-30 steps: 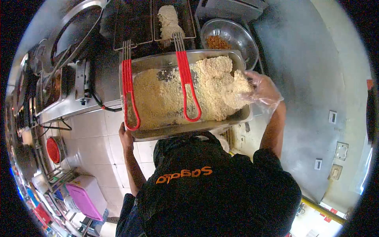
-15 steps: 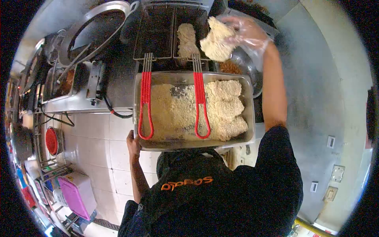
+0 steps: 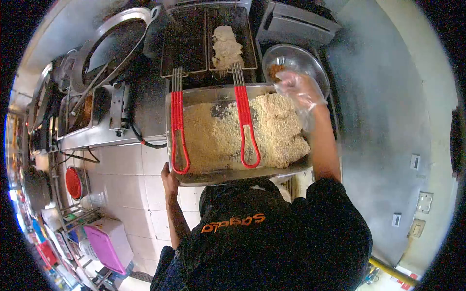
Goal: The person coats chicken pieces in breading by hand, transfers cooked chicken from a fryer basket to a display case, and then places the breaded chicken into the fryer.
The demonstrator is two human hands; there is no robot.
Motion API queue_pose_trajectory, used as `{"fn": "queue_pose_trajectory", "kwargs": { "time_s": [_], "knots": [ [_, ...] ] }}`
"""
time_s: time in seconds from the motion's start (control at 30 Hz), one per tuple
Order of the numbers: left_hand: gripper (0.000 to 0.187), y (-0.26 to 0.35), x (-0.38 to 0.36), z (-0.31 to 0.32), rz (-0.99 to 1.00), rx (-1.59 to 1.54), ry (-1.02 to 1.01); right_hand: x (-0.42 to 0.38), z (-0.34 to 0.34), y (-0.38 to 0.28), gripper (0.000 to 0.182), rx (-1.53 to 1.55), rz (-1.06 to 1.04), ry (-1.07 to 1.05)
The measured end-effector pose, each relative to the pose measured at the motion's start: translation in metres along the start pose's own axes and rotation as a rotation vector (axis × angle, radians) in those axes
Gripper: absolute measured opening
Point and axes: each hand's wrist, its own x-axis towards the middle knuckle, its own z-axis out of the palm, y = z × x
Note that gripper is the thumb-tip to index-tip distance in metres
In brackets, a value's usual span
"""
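Observation:
My left hand (image 3: 170,180) is closed on the near left corner of a steel tray (image 3: 204,180). Pale crumbs (image 3: 199,131) fill much of this tray, and several crumb-coated pieces (image 3: 286,128) lie along its right side. In a clear plastic glove, my right hand (image 3: 302,92) hovers above the tray's far right corner, beside a steel bowl (image 3: 313,60). Its fingers are loosely bent and apart, with nothing visible in them. Beyond the tray, a pale coated piece (image 3: 226,46) rests in the right fryer basket (image 3: 250,43); the left fryer basket (image 3: 184,39) shows dark mesh.
Red basket handles (image 3: 179,126) reach over the tray. A large metal ring (image 3: 114,46) and a hose (image 3: 145,140) are to the left. Lower left stand a red-filled round container (image 3: 74,183) and a pink-lidded bin (image 3: 104,247). A metal wall (image 3: 369,131) borders the right.
My right hand has come down toward the tray and no longer holds the coated piece. The steel bowl now shows more fully. My left hand stays on the tray.

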Motion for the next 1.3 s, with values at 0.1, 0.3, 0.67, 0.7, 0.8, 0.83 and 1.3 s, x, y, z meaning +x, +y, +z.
{"fn": "queue_pose_trajectory", "kwargs": {
  "time_s": [0.1, 0.3, 0.67, 0.7, 0.8, 0.83, 1.3],
  "knots": [
    [0.056, -0.005, 0.003, -0.003, 0.012, 0.067, 0.016, -0.044, -0.013, 0.026, 0.033, -0.086, -0.127, 0.069],
    [0.054, 0.029, -0.013, 0.008, -0.066, 0.135, -0.003, -0.097, -0.013, 0.041, 0.034, -0.059, 0.225, 0.119],
    [0.036, -0.007, 0.007, -0.002, 0.159, 0.054, -0.019, -0.104, -0.014, 0.072, 0.031, -0.907, 0.002, 0.085],
    [0.036, 0.008, -0.002, 0.005, 0.05, 0.09, 0.019, -0.1, -0.015, 0.087, 0.031, -0.913, 0.018, 0.086],
    [0.038, 0.001, -0.002, 0.0, 0.012, 0.077, 0.047, -0.092, -0.002, 0.1, 0.042, -0.546, 0.28, 0.032],
    [0.039, -0.012, 0.004, -0.008, 0.083, 0.024, 0.037, -0.089, 0.005, 0.082, 0.052, -0.603, 0.358, 0.043],
    [0.055, 0.013, -0.006, 0.007, 0.16, 0.102, 0.058, -0.093, 0.015, 0.045, 0.063, -0.632, 0.369, -0.169]
  ]
}}
